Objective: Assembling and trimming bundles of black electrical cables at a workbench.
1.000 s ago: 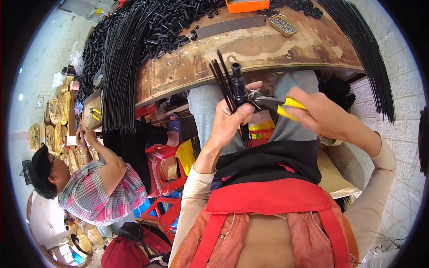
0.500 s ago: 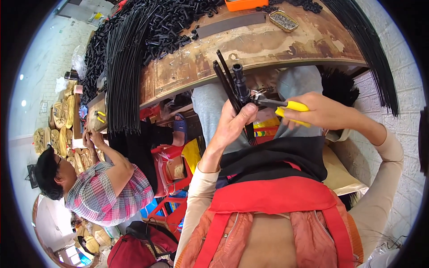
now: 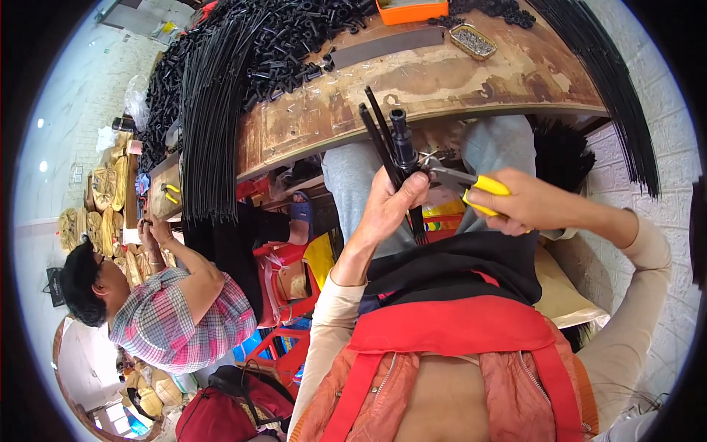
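Observation:
My left hand (image 3: 394, 205) is closed around several black rods (image 3: 379, 136) and a stepped black tubular fitting (image 3: 403, 144), held upright over my lap below the table edge. The rods' lower ends stick out under the fist. My right hand (image 3: 536, 199) is wrapped around pliers with yellow handles (image 3: 489, 186). Their metal jaws point left, close beside the fitting, where thin silvery wire ends (image 3: 427, 157) show. Whether the jaws grip the wire is too small to tell.
On the wooden table (image 3: 331, 121) lie a heap of black tubular fittings (image 3: 283, 51), bundles of black rods (image 3: 213, 132), a grey strip (image 3: 388, 48), a small dish of metal bits (image 3: 473, 42) and an orange tray (image 3: 412, 11). A co-worker (image 3: 180, 313) sits at the left.
My right hand and the pliers have shifted slightly down and right, and the pliers are less blurred. My left hand keeps its hold on the rods and fitting.

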The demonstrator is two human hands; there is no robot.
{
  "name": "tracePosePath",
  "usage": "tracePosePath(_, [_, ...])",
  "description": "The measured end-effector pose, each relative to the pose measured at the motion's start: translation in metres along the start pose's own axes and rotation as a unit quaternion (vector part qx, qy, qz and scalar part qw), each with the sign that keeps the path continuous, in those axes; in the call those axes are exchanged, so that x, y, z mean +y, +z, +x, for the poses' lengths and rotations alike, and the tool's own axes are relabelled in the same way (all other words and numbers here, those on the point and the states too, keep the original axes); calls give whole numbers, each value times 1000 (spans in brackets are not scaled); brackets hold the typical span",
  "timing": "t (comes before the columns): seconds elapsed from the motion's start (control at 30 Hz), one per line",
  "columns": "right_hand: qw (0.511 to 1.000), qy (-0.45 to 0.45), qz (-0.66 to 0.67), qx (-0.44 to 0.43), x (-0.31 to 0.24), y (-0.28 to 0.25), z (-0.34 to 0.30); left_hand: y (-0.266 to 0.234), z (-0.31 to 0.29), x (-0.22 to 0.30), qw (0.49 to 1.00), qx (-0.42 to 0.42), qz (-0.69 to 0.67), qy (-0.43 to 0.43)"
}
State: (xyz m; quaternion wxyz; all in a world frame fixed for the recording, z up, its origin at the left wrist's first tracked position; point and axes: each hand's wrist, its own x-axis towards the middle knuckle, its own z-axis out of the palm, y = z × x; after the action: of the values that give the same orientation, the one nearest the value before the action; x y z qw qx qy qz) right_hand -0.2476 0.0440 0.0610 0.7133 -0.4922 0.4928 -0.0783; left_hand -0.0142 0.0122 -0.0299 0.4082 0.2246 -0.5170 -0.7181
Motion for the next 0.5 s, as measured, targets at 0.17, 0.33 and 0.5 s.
tracePosePath(0.17, [998,-51,37,30,26,15,7,3,2,6,1000,-2,-23,-13])
tracePosePath(0.33, [990,82,-110,16,-38,-7,-29,8,5,5,998,-11,54,1])
tracePosePath(0.5, [939,155,-308,8,-91,-14,-36,16,4,6,996,34,78,-8])
